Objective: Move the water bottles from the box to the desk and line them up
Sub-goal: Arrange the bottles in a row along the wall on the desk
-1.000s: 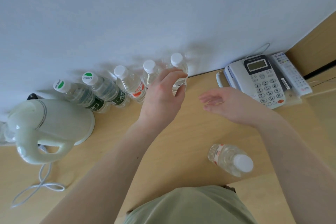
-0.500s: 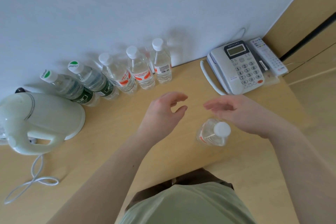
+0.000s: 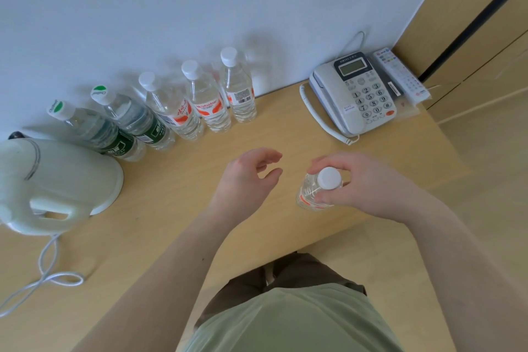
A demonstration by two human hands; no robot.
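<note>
Several water bottles stand in a row along the wall at the back of the desk (image 3: pixel 160 208): two with green labels (image 3: pixel 125 134) on the left, then three with red-and-white labels, the rightmost (image 3: pixel 239 91) with a barcode. A sixth bottle (image 3: pixel 317 188) with a white cap stands near the desk's front edge. My right hand (image 3: pixel 363 186) grips it around the neck and shoulder. My left hand (image 3: pixel 245 183) hovers to its left, fingers loosely curled, holding nothing. No box is in view.
A white electric kettle (image 3: pixel 48 183) sits at the left with its cord (image 3: pixel 43 274) looping toward the front. A grey desk telephone (image 3: pixel 357 94) and a white remote (image 3: pixel 400 74) lie at the back right. A wooden panel rises beyond the desk's right edge.
My left hand let go of the rightmost lined-up bottle and drew back toward me. My right hand moved onto the lone front bottle and took hold of it.
</note>
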